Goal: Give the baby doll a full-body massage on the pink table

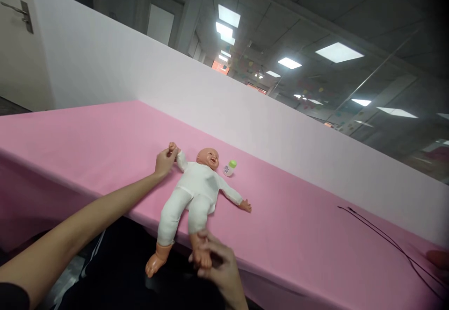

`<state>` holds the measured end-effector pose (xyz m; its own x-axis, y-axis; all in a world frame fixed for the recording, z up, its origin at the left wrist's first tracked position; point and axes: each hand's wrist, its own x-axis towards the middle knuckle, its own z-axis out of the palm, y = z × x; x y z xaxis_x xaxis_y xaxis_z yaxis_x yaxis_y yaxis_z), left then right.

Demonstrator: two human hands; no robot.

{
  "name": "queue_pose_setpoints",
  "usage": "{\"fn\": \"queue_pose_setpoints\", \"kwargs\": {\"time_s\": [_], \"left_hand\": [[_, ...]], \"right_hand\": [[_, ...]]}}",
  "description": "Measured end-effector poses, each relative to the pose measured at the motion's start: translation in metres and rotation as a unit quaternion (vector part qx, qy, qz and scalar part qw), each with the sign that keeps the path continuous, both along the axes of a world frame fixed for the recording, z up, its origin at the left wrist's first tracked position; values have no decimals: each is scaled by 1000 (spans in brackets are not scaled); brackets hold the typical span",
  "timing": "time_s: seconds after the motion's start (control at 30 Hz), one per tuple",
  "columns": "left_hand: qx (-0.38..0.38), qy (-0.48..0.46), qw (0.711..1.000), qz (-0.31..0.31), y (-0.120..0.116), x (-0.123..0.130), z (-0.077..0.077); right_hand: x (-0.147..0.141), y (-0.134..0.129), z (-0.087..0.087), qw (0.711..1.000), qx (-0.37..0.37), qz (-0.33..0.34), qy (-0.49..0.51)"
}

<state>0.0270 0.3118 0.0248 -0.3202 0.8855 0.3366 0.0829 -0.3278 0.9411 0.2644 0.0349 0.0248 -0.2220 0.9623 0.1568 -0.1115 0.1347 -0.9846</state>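
Note:
A baby doll (199,179) with a white cloth body lies on its back on the pink-covered table (291,221). Its head points toward the wall, and both feet hang past the near edge. My left hand (165,161) is closed around the doll's hand on the left, holding that arm raised beside the head. Down at the front edge, my right hand (219,263) grips the doll's foot on the right, with fingers wrapped round the ankle. The doll's other arm lies stretched out on the cloth. A small bottle (229,168) with a green cap is beside the head.
A low white wall (245,109) runs along the table's far side, with glass above it. Thin black cables (389,242) lie on the cloth at the right. A door (21,43) stands at the far left. My dark-clothed lap (129,272) is under the near edge.

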Motion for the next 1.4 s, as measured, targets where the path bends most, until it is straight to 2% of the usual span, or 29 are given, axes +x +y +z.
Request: {"fn": "queue_pose_setpoints", "kwargs": {"time_s": [0.1,0.17,0.23,0.3,0.4,0.47,0.5,0.57,0.63,0.7,0.77,0.83,0.9,1.0,1.1,1.23,1.4], "left_hand": [[-60,-38,997,20,9,-6,-1],[-60,-47,997,18,5,-5,0],[-5,-16,1000,1,-5,0,2],[88,75,993,-33,-17,5,5],[217,247,939,-102,-33,11,7],[265,319,902,-123,-39,12,7],[273,335,893,-123,-40,12,7],[250,336,904,-91,-40,11,7],[193,311,930,-33,-38,9,9],[126,280,951,31,-34,6,12],[65,258,961,77,-28,0,14],[13,255,959,119,-20,-7,15],[-20,281,947,154,-12,-14,13],[-53,334,924,179,-3,-23,7],[-88,363,909,184,1,-27,2],[-112,391,894,190,3,-29,-3],[-116,404,888,189,8,-29,-9]], "right_hand": [[6,-20,-33,999,-17,35,33],[7,-22,-41,999,-21,27,29],[5,-15,-32,999,-11,4,39],[0,-1,-11,998,8,-35,50],[-13,34,20,993,18,-116,32],[-23,55,31,989,18,-144,41],[-27,62,34,987,16,-150,51],[-31,63,34,986,9,-152,71],[-27,48,27,986,3,-148,81],[-17,23,11,988,-3,-130,79],[0,-4,-13,994,-12,-82,71],[17,-25,-42,996,-21,-15,80],[30,-37,-68,995,-36,18,92],[36,-46,-90,990,-58,-10,125],[31,-49,-93,986,-78,-45,143],[26,-52,-86,988,-84,-34,129],[39,-57,-72,995,-90,-26,33]]}}
